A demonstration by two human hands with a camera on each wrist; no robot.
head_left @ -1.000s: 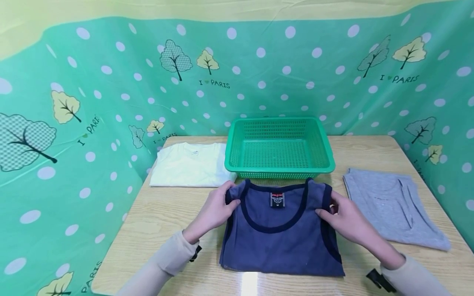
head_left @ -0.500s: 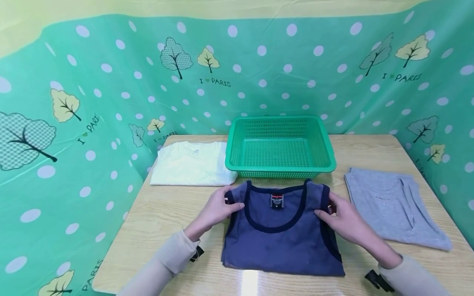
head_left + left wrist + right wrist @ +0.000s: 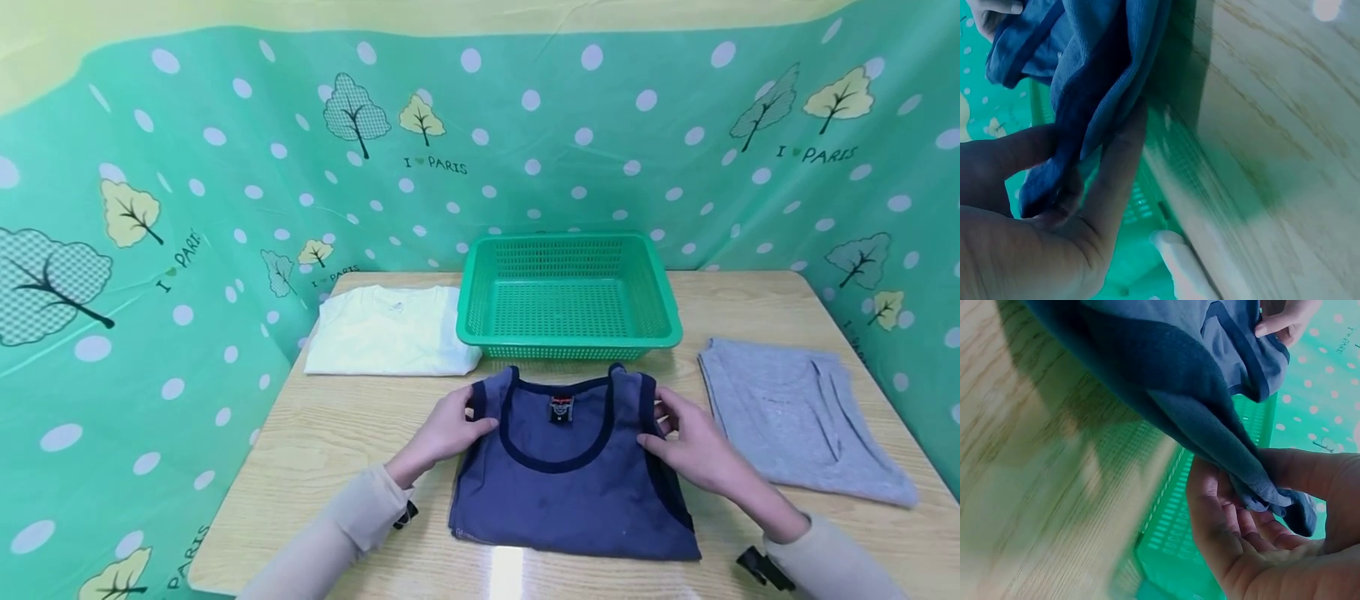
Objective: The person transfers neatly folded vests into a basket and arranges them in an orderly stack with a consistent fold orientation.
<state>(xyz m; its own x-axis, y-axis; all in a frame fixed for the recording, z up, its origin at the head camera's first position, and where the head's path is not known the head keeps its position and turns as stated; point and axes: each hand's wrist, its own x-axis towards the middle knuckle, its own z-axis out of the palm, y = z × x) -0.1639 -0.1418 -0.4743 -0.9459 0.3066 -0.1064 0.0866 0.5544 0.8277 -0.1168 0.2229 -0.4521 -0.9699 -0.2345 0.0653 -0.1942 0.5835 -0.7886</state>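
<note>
A folded navy tank top point(image 3: 562, 508) with dark trim and a neck label lies at the front of the table, its shoulder end lifted off the wood. My left hand point(image 3: 448, 427) pinches the left shoulder edge between thumb and fingers. At the opposite shoulder, my right hand point(image 3: 692, 442) grips the armhole edge the same way. In the left wrist view the thumb and fingers close round layered navy cloth point(image 3: 1079, 106). The right wrist view has the bunched edge of the tank top point(image 3: 1210, 431) between thumb and fingers.
Behind the tank top stands a green plastic basket point(image 3: 570, 342) with nothing in it. A folded white shirt point(image 3: 390, 337) lies left of the basket, touching or close to it. The folded grey tank top point(image 3: 787, 417) rests on the right of the wooden table point(image 3: 322, 467).
Both hands have drawn slightly inward, bringing the shoulders of the navy tank top closer together. Basket, white shirt and grey tank top stay where they were.
</note>
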